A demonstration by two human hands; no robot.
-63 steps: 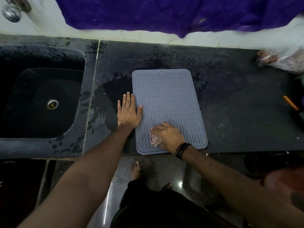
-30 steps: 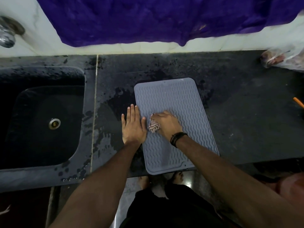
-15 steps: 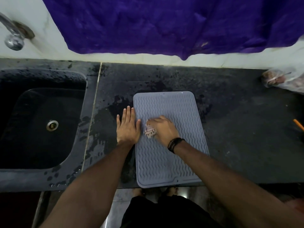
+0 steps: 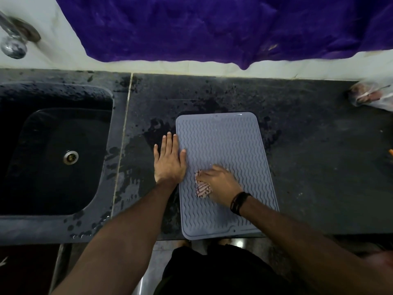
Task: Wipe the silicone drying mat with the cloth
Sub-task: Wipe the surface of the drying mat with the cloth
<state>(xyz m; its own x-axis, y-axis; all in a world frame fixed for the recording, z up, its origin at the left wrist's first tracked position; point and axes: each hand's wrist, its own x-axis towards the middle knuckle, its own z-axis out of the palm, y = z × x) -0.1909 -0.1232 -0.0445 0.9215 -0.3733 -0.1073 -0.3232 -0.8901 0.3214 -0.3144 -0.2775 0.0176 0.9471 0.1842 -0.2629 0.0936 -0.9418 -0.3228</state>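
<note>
Two hands are down on the dark counter (image 4: pixel 308 167), and from your head camera it is all laid out below you. The silicone drying mat (image 4: pixel 225 150), grey-blue with wavy ribs, lies lengthwise away from you near the middle of the picture, its near edge at the counter's front lip. Your left hand (image 4: pixel 169 165) lies flat, fingers straight and together pointing to 12 o'clock, palm on the wet counter right at the mat's left edge, with the thumb lapping onto the mat. Your right hand (image 4: pixel 219 184) is on the lower half of the mat, fingers curled over the cloth (image 4: pixel 203 189), a small bunched piece with dark stripes, pressing it against the ribs. The cloth peeks out at 9 o'clock of that hand, just beside your left wrist. A black band (image 4: pixel 239 202) circles your right wrist.

Out at 9 o'clock from the mat sits the dark sink (image 4: pixel 55 158), its metal drain (image 4: pixel 70 157) shining, with water spots on the rim. Up at 11 o'clock a metal tap (image 4: pixel 13 42) sticks out of the pale wall. A purple fabric (image 4: pixel 212 26) hangs across the top at 12 o'clock. Far out at 2 o'clock a clear plastic bag (image 4: pixel 372 96) lies on the counter; what is inside is too blurred to tell.
</note>
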